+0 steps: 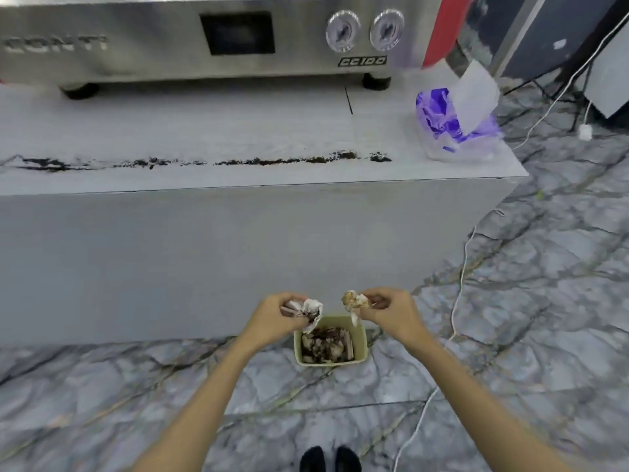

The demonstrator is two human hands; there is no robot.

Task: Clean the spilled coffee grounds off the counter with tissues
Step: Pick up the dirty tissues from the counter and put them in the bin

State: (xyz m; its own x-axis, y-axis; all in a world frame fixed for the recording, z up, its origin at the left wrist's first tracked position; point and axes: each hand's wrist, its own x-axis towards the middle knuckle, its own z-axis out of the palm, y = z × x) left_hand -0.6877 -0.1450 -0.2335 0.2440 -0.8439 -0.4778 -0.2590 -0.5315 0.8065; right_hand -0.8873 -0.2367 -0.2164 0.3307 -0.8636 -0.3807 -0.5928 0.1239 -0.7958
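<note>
A dark line of coffee grounds [272, 161] runs across the white counter [238, 131] from far left to right of centre. Below the counter, a small beige bin [361, 338] stands on the floor, holding soiled tissues and grounds. My left hand [275, 315] grips a crumpled, stained tissue [311, 310] just above the bin's left rim. Above the bin's right rim, my right hand [388, 310] pinches a second, brownish wad of tissue [354, 301].
A steel espresso machine [170, 39] fills the back of the counter. A purple-and-white tissue pack [452, 127] with a sheet sticking up sits at the counter's right end. A white cable [456, 301] trails over the marble floor on the right. My feet [330, 459] are below.
</note>
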